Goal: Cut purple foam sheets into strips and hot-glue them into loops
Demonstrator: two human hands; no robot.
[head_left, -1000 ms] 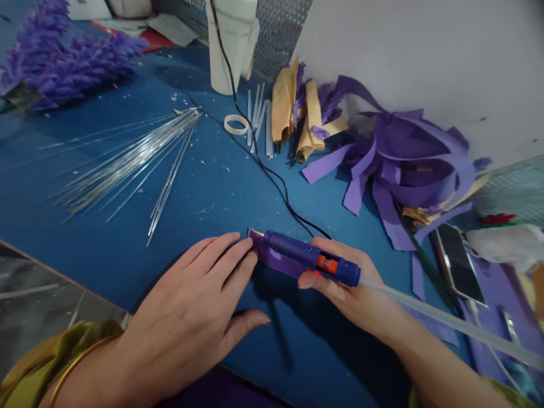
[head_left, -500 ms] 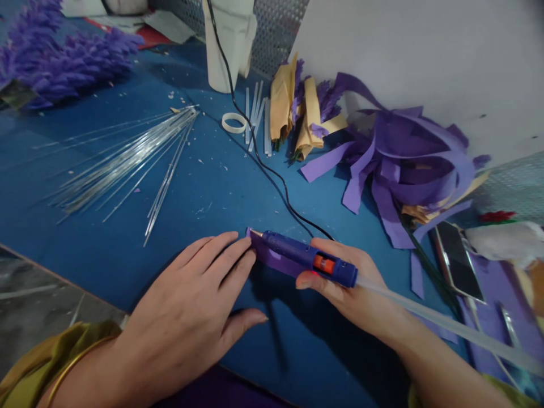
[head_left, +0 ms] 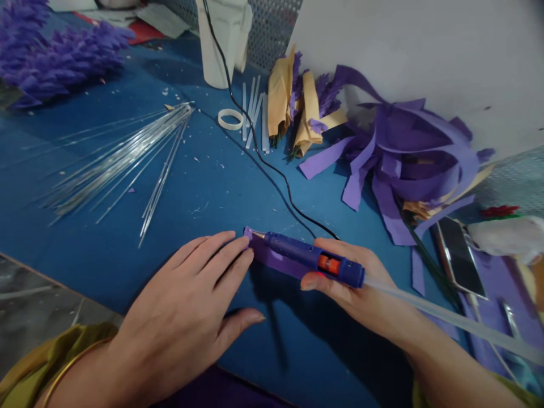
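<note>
My right hand [head_left: 355, 289] grips a blue glue gun [head_left: 312, 258] with an orange switch. Its nozzle points left onto the end of a purple foam strip [head_left: 272, 256] lying on the blue table [head_left: 204, 187]. A clear glue stick [head_left: 446, 320] trails from the back of the gun. My left hand [head_left: 191, 317] lies flat on the table, palm down, with its fingertips pressing the left end of the strip. The gun's black cord [head_left: 272, 175] runs away toward the back.
A fan of thin clear sticks [head_left: 123, 158] lies to the left. Purple foam strips [head_left: 408, 158] and tan rolls [head_left: 293, 107] pile at the back right. A white tape ring [head_left: 230, 119], a phone [head_left: 461, 258] and purple fringed flowers [head_left: 55, 54] are also here.
Both hands and the glue gun stay almost still on the strip. The view has shifted slightly, so the things at the back sit a little higher in the picture.
</note>
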